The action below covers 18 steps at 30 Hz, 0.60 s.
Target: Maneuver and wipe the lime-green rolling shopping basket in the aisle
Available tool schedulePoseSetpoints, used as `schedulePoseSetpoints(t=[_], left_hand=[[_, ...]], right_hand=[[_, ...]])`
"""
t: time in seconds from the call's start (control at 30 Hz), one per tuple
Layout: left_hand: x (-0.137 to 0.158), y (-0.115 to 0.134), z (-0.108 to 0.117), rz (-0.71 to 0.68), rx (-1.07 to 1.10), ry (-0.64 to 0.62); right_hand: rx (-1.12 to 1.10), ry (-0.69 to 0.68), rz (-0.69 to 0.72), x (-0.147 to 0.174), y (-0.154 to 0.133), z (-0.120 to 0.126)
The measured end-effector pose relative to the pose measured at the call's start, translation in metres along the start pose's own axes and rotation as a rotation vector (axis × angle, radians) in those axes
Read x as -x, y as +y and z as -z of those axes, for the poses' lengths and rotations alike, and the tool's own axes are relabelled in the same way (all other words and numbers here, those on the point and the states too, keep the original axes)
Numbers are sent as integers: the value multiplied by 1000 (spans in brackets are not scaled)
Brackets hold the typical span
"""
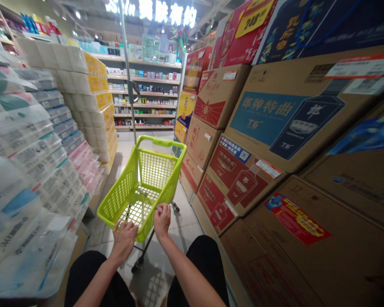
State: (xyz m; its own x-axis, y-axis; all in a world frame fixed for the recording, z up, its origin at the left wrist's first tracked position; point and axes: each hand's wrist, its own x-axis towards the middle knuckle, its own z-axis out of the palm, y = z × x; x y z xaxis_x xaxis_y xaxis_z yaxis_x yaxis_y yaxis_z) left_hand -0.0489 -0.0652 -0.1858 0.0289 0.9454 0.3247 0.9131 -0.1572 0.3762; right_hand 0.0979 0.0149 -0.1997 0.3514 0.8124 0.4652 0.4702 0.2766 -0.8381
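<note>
A bright green plastic shopping cart [115,204] stands on the floor between my knees and the far shelves, its basket empty. My left hand [125,238] has its fingers curled over the near rim of the basket. At the near right corner, my right hand [162,221] is closed on the side rim, its fingertips partly hidden. The cart's handle [162,142] is on the far side, away from me. A tall thin pole [128,64] with a dark clip rises by the cart's far left corner. Dark wheels [137,263] show below the basket.
Stacked liquor cartons [259,119] line the right side closely. On the left are piles of plastic-wrapped tissue packs [35,149] and white-and-yellow paper packs [86,85]. Shelves of small goods [144,87] close off the far end. Tiled floor [185,238] runs between.
</note>
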Motion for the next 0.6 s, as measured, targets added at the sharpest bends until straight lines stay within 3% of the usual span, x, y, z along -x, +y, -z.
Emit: schedulePoseSetpoints(t=[0.2, 0.3, 0.47, 0.6], left_hand=[[1, -3, 0, 5, 7, -4], [-3, -7, 6, 20, 26, -70], [-9, -11, 13, 64, 79, -145], [-9, -15, 13, 70, 87, -158]], right_hand=[[-69, -187, 173, 61, -14, 11], [-85, -222, 181, 53, -16, 13], [-2, -86, 115, 13, -19, 5], [-14, -190, 191, 35, -24, 9]])
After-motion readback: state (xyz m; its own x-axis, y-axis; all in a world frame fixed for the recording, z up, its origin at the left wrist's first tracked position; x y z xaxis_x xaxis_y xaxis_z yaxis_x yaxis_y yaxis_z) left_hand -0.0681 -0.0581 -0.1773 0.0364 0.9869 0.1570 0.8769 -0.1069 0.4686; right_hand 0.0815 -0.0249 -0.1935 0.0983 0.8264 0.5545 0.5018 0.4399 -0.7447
